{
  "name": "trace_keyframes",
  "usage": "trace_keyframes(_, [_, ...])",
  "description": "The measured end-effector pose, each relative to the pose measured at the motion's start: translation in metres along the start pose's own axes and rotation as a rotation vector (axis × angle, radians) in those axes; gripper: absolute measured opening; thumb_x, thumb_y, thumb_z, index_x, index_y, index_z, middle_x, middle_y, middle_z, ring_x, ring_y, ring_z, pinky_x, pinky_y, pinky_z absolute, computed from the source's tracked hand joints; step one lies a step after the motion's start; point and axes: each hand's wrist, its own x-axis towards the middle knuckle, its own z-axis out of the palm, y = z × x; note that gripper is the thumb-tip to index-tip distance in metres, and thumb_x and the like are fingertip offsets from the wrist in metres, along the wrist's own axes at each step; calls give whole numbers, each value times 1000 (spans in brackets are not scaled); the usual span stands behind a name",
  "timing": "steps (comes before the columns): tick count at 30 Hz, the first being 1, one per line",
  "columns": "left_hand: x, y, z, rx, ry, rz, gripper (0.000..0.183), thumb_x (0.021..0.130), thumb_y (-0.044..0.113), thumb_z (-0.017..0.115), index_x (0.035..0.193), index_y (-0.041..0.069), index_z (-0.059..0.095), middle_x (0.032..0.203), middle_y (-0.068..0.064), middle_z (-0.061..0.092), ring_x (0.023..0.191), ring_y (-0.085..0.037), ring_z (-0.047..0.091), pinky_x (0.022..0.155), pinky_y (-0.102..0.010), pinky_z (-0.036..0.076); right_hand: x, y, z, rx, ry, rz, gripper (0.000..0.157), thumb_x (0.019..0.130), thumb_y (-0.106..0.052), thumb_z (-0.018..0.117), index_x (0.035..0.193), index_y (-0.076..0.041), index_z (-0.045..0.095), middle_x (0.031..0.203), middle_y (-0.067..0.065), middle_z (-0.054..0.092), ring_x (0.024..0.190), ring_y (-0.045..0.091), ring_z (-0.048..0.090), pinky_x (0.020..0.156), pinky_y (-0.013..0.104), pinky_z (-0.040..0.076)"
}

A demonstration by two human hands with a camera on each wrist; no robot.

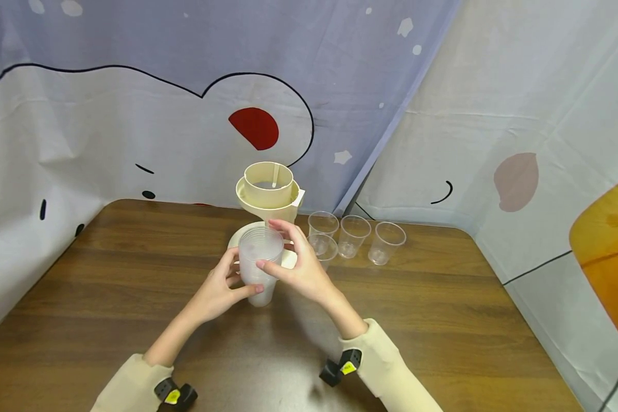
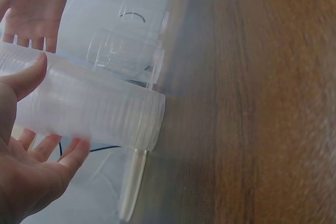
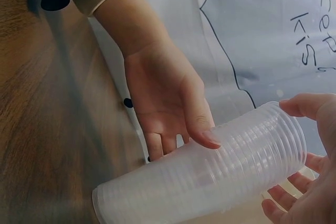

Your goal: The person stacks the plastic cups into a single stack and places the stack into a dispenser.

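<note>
A tall stack of clear plastic cups (image 1: 253,269) stands mouth up in front of me, between both hands. My left hand (image 1: 217,290) grips the stack's lower part, with the thumb on the near side and the fingers around its left. Up near the rims, my right hand (image 1: 309,270) holds the same stack, its thumb on the near side and its fingers reaching over the far right. The right wrist view shows the many nested rims of the stack (image 3: 210,177) between the right thumb and fingers (image 3: 298,182).
Directly behind the stack is a cream plastic stand with a round, cup-shaped top (image 1: 268,197) and a pale round base (image 1: 235,237). Several single clear cups (image 1: 384,245) stand upright to its right. A printed curtain (image 1: 185,131) hangs along the back of the wooden table (image 1: 134,274).
</note>
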Motion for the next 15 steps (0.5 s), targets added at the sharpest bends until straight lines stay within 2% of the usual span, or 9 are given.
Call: trace_keyframes(15, [0, -2, 1, 3, 3, 11, 75, 79, 14, 79, 138, 9, 33, 134, -17, 48, 120, -37, 54, 101, -50, 49, -1, 2, -5, -10, -10, -33, 66, 80, -9, 74, 138, -5, 43, 137, 12, 50, 124, 25, 49, 103, 44, 46])
